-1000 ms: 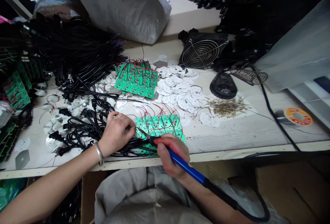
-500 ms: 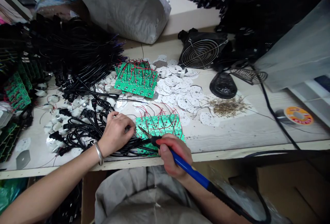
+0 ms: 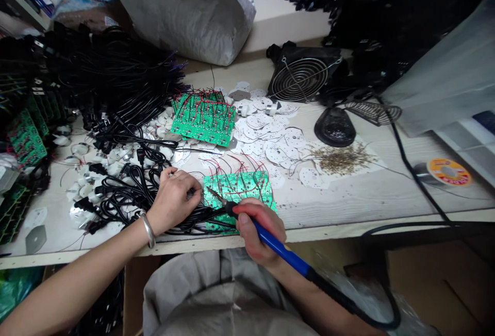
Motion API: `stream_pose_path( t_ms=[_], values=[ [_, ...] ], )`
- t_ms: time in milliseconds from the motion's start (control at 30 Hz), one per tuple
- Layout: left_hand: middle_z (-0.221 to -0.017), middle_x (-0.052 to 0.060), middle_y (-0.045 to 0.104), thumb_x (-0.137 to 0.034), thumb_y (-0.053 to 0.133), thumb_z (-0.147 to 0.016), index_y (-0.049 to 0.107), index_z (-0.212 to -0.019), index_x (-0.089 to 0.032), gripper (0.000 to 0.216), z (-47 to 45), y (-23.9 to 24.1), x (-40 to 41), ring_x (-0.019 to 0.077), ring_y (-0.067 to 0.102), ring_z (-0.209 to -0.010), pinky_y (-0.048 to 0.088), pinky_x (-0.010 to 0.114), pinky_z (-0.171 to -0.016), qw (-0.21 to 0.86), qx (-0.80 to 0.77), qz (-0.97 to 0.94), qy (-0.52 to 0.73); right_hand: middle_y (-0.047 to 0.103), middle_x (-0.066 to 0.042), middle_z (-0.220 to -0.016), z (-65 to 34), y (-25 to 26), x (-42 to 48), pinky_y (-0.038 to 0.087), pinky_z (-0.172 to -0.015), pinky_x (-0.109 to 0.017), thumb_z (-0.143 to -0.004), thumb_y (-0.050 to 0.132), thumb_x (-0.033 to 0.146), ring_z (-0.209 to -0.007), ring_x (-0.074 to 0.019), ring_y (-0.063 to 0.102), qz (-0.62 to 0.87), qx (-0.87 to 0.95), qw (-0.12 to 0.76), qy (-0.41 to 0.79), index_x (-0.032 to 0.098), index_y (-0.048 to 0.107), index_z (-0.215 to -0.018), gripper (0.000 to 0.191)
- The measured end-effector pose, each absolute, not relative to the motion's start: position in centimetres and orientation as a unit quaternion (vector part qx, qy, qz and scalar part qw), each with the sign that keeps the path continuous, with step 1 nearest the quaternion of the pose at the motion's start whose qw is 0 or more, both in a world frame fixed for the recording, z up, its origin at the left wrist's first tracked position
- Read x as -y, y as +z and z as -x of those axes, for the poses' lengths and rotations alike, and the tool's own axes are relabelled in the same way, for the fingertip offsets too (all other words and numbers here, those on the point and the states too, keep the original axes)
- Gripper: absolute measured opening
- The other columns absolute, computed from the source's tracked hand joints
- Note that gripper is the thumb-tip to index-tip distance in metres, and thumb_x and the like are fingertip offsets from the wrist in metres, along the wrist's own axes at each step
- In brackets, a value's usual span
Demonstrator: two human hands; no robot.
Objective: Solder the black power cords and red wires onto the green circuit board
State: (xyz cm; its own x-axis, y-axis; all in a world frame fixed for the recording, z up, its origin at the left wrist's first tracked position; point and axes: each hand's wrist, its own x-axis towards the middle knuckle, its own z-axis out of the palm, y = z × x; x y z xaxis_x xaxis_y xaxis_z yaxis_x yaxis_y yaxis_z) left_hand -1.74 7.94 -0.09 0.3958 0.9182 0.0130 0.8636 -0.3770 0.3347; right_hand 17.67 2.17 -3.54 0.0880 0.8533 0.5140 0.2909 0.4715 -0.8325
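Thin rectangular circuit board [image 3: 236, 183] was green; slim tubular soldering-iron handle [image 3: 279, 246] blue; round spool label [image 3: 439, 169], three o'clock, orange.

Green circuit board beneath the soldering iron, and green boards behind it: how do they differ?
The right hand and black cables partly hide the near board; neither hand covers the rear boards. The soldering iron points over the near board, not the rear boards. Both are green, with red and black wires.
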Motion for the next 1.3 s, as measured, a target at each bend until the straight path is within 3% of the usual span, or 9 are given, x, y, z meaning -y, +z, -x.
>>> stream_pose_path(
  t_ms=[500,867,1300],
  values=[
    [-0.075,0.000,0.068,-0.021,0.051,-0.082,0.060,-0.069,-0.020,0.015,1.83,-0.05,-7.94,0.0166,0.060,-0.077,0.025,0.044,-0.098,0.150,-0.543,-0.821,0.096,0.064,0.001,-0.063,-17.62,-3.67,-2.37,0.049,-0.053,-0.025,-0.085,0.050,0.016,-0.061,-0.0137,0.062,0.444,0.634,0.582,0.250,0.022,0.060,-0.087,0.012],
    [-0.077,0.000,0.071,-0.027,0.049,-0.082,0.063,-0.070,-0.019,0.020,1.83,0.14,-8.56,0.0158,0.059,-0.076,0.029,0.042,-0.097,0.230,-0.578,-0.777,0.094,0.066,0.002,-0.067,-17.59,-3.60,-2.43,0.050,-0.059,-0.025,-0.085,0.051,0.015,-0.059,-0.0119,0.060,0.439,0.643,0.585,0.229,0.021,0.060,-0.087,0.011],
    [-0.081,0.001,0.072,-0.022,0.051,-0.082,0.063,-0.072,-0.019,0.016,1.59,-0.14,-8.57,0.0178,0.062,-0.079,0.034,0.041,-0.092,0.199,-0.577,-0.788,0.084,0.068,0.002,-0.069,-17.34,-3.48,-2.44,0.052,-0.062,-0.027,-0.086,0.050,0.015,-0.058,-0.0120,0.062,0.439,0.649,0.581,0.221,0.022,0.059,-0.089,0.012]
  ],
)
